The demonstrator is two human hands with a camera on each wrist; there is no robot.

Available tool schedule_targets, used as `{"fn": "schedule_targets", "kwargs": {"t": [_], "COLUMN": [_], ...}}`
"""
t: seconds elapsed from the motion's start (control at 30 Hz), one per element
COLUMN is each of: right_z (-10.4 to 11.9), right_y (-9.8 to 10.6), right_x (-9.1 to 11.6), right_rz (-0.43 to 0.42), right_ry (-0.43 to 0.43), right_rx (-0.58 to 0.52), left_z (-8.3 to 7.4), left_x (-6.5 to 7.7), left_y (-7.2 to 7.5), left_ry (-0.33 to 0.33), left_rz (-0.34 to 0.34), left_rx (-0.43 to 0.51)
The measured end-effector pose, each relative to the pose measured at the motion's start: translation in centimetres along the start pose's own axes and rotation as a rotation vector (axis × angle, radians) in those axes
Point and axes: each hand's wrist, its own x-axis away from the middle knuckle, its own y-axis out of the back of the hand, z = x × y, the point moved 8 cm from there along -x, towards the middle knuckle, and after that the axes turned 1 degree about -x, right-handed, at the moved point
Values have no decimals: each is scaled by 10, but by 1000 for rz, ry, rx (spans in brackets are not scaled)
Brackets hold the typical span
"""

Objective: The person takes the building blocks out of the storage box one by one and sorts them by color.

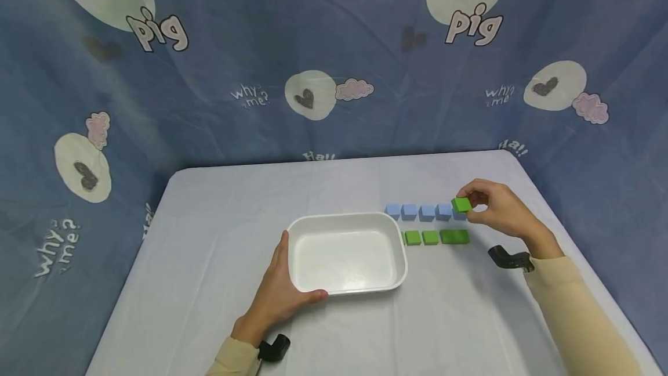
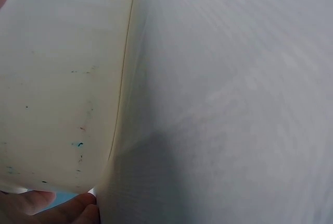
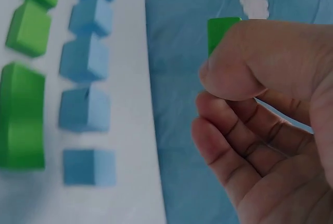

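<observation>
My right hand (image 1: 498,208) pinches a small green block (image 1: 461,205) between thumb and fingertips. It holds the block raised over the right end of a row of blue blocks (image 1: 427,213). In the right wrist view, the thumb hides most of the held block (image 3: 221,31). My left hand (image 1: 284,289) grips the near left corner of a white tray (image 1: 347,254), thumb along the near rim and fingers at the left side. Fingers (image 2: 67,208) show at the tray's corner in the left wrist view. Nothing lies inside the tray.
A row of green blocks (image 1: 430,238) lies in front of the blue row, its left end partly hidden by the tray's rim. Two green blocks (image 1: 455,237) touch at its right end. White cloth (image 1: 235,202) covers the table; a blue printed curtain (image 1: 334,33) hangs behind.
</observation>
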Motion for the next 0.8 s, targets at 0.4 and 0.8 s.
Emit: {"fn": "schedule_targets", "kwargs": {"t": [0.4, 0.8], "right_z": [-44, -70], "right_y": [15, 6], "right_x": [17, 32], "right_rz": [-49, -5], "right_ry": [-114, -200], "right_rx": [13, 13], "left_z": [-1, -1], "left_x": [-1, -1], "left_y": [1, 1], "left_ry": [9, 6], "left_rz": [-2, -8], "left_rx": [-9, -21]}}
